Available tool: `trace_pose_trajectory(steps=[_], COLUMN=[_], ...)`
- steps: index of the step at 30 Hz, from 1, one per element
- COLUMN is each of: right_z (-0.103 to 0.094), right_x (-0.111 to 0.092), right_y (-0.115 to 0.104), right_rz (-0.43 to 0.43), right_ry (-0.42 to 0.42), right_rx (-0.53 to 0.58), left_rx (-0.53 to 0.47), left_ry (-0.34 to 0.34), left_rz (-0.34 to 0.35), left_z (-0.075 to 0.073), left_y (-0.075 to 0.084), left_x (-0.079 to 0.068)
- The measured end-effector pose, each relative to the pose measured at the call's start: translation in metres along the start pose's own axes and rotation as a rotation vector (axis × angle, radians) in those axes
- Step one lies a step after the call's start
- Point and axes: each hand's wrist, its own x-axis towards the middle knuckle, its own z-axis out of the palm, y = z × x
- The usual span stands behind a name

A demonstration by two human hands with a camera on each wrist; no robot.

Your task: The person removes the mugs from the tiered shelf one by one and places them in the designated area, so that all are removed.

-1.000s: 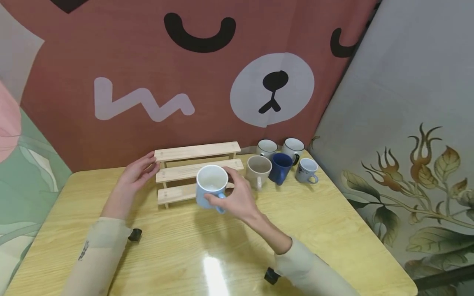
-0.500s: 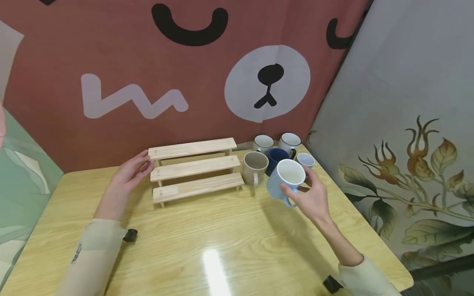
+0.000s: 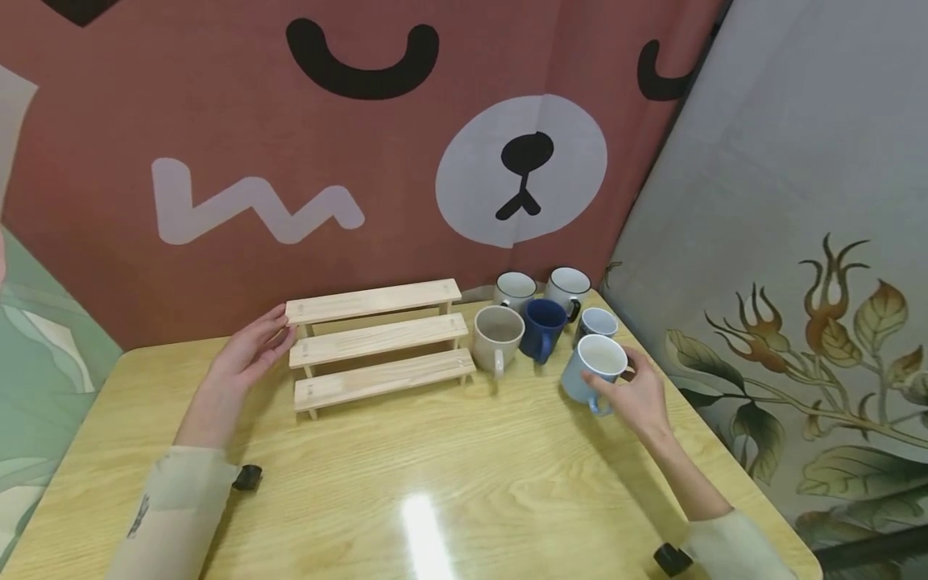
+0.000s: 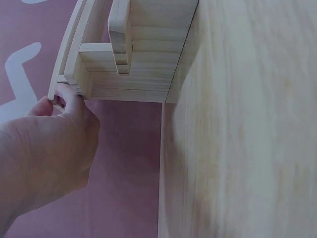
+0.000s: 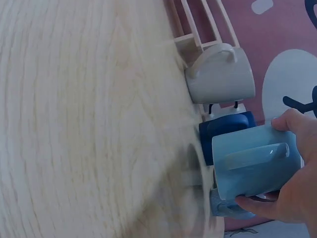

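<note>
In the head view my right hand (image 3: 638,395) grips a light blue mug (image 3: 582,383) near its rim, thumb on the near side, fingers at the far side. The mug is upright, close over the table's right part, in front of a small patterned mug (image 3: 598,322). The right wrist view shows the light blue mug's handle (image 5: 255,156) toward the camera. At the left, my left hand (image 3: 246,352) pinches the end of the top plank of a three-step wooden rack (image 3: 380,341). The left wrist view shows thumb and fingers at that plank end (image 4: 58,82).
Beside the rack stand a beige mug (image 3: 493,354), a navy blue mug (image 3: 542,326) and two white mugs with dark rims, one left (image 3: 515,290) and one right (image 3: 568,285). A printed cloth (image 3: 348,161) hangs behind the wooden table (image 3: 449,467).
My right hand has carried the light blue mug from in front of the rack to the right, then lowered it near the patterned mug. The left hand stays at the rack.
</note>
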Motion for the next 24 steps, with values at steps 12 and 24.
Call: trace_pose_trajectory(steps=[12, 24], right_z=[0.035, 0.044], right_x=[0.010, -0.001], right_y=[0.014, 0.008], right_rz=[-0.006, -0.149], right_ry=[-0.059, 0.090], right_rx=[0.005, -0.055], left_rx=[0.075, 0.580], left_ry=[0.001, 0.282], left_rz=[0.063, 0.206], left_z=[-0.006, 0.034], left_y=[-0.001, -0.029], left_x=[-0.018, -0.025])
